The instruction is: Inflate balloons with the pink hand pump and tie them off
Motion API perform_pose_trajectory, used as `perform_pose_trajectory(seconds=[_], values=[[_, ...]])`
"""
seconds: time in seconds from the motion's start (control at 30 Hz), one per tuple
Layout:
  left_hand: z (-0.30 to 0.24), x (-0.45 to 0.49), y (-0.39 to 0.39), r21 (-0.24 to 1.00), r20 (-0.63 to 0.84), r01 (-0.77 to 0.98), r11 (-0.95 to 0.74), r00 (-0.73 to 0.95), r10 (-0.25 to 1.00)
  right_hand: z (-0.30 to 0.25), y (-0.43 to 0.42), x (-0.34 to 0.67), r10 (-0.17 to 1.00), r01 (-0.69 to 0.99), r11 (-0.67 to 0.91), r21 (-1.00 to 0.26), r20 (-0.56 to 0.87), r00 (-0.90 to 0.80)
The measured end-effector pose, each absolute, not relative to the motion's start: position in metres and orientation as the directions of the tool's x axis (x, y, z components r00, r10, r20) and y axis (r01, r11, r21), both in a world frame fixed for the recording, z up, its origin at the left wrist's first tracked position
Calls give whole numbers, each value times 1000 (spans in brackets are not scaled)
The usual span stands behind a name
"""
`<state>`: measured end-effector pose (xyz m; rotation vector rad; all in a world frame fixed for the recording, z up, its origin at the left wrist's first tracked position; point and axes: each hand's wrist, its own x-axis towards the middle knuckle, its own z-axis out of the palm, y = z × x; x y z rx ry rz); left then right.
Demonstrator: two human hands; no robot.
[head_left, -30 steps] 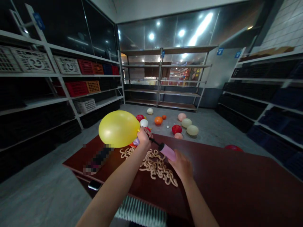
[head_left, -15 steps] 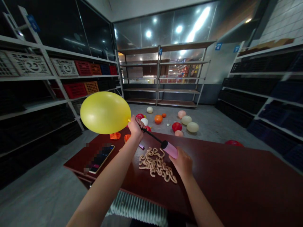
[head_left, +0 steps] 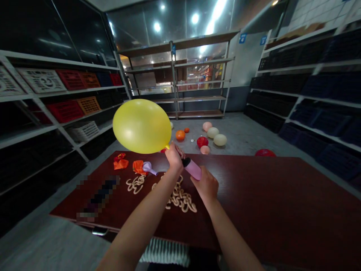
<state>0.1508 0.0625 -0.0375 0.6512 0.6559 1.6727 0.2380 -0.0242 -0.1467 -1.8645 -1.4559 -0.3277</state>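
Note:
A large inflated yellow balloon (head_left: 141, 126) floats out to the left from my left hand (head_left: 175, 157), whose fingers are closed around its neck at the tip of a hand pump. My right hand (head_left: 207, 184) grips the pink barrel of the balloon pump (head_left: 193, 169). The barrel's black end now sits close against my left hand, so the black rod hardly shows. Beneath my forearms, a pile of beige curled strips (head_left: 182, 197) lies on the dark red table (head_left: 262, 203). Left of my left hand are a limp lilac balloon (head_left: 149, 168) and limp orange balloons (head_left: 138, 166).
A phone (head_left: 98, 197), partly pixelated, lies at the table's left. Several blown-up balloons, among them an orange one (head_left: 180, 135) and a red one (head_left: 202, 142), rest on the floor beyond. Shelves with crates (head_left: 42, 80) line both sides; a metal rack (head_left: 173, 75) stands behind.
My right hand has pushed the pump barrel up toward my left hand, covering the black rod. The yellow balloon looks about as big or slightly fuller. The view has turned right.

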Motion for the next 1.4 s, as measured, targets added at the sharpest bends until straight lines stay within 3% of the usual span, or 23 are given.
perform_pose_trajectory(seconds=[0.2,0.5,0.7,1.03,1.4], values=[[-35,132,69,716,26,-685,-138,-171,985,-146,-23,233,734,943,-58,-329,626,263],[-23,50,66,664,-82,-735,-140,-257,963,-145,-27,222,767,990,55,-130,640,41],[6,3,70,651,-43,-733,-200,-298,954,-144,-29,220,728,991,101,-91,686,-11],[36,38,62,644,264,-656,-394,-292,919,-155,-24,231,709,949,34,-315,677,199],[-12,148,50,748,267,-607,-270,-96,959,-150,-22,234,704,860,-14,-511,606,371]])
